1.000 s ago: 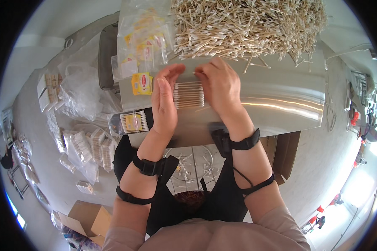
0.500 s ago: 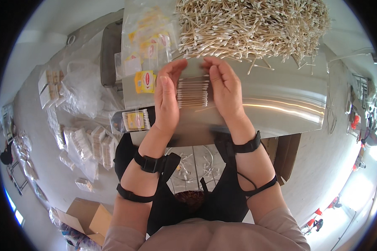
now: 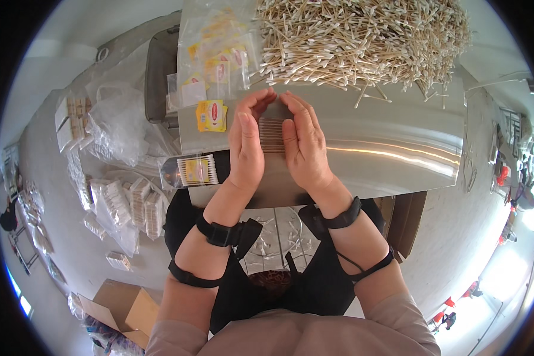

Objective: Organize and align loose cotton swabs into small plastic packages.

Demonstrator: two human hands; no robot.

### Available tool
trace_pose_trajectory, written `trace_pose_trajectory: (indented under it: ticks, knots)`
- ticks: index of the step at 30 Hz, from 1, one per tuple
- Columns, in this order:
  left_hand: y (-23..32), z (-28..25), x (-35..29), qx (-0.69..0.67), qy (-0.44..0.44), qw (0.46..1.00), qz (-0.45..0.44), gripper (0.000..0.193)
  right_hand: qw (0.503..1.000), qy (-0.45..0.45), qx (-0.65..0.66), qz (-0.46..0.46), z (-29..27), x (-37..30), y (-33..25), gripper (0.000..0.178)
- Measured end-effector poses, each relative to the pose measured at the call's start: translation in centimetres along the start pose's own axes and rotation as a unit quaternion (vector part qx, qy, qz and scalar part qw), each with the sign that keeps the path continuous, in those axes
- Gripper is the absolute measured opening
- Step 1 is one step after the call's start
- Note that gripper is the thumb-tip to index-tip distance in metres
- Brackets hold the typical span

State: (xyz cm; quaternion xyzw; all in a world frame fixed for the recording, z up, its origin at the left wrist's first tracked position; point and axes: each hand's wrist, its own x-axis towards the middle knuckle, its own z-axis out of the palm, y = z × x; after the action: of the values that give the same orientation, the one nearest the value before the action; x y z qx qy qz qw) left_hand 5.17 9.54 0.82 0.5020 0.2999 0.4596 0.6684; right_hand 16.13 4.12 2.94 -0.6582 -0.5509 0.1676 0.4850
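A row of cotton swabs (image 3: 272, 135) lies side by side on the metal table (image 3: 391, 127), wooden sticks running left to right. My left hand (image 3: 248, 142) stands on edge at the row's left end, fingers stretched forward and slightly curved, thumb raised. At the right end, my right hand (image 3: 305, 139) mirrors it, its palm facing the row. Both hands cover the swabs' cotton tips, so only the middles of the sticks show. My fingertips come close together beyond the row. Neither hand's fingers wrap round anything.
A large heap of loose swabs (image 3: 362, 41) covers the table's far side. Left of my hands are yellow printed cards (image 3: 212, 115), clear bags (image 3: 219, 50) and a packed swab bag (image 3: 197, 170). An open cardboard box (image 3: 121, 308) and bagged swab packs (image 3: 110, 207) lie on the floor.
My hands have drawn closer together, the right moving left and the left slightly right. The swabs' tips, visible before, are now hidden by my hands.
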Motion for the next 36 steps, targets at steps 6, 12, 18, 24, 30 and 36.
trace_pose_trajectory:
  ticks: [6,12,18,24,30,36]
  knots:
    - [-0.2,0.2,-0.6,0.018,0.017,1.0,0.01,0.061,1.0,0.016,0.009,0.021,0.9,-0.3,0.0,0.031]
    - [-0.9,0.0,-0.5,-0.014,0.041,0.999,0.001,0.053,0.999,-0.001,-0.047,0.027,-1.0,-1.1,0.4,0.042]
    - [-0.9,-0.1,-0.2,0.004,0.029,0.999,0.037,0.05,0.959,-0.123,-0.253,-0.039,-1.7,-3.0,-1.2,0.069]
    - [0.5,-0.9,-0.7,0.218,-0.051,0.974,0.044,0.052,0.914,-0.161,-0.368,-0.054,-1.2,-3.5,-0.9,0.068]
    - [0.0,-0.8,-3.7,0.581,-0.126,0.785,0.172,0.062,0.889,-0.174,-0.418,-0.071,-0.7,-4.0,-0.2,0.061]
    - [-0.3,-0.8,-3.4,0.611,-0.114,0.767,0.16,0.063,0.89,-0.182,-0.414,-0.059,-0.9,-3.9,-0.7,0.061]
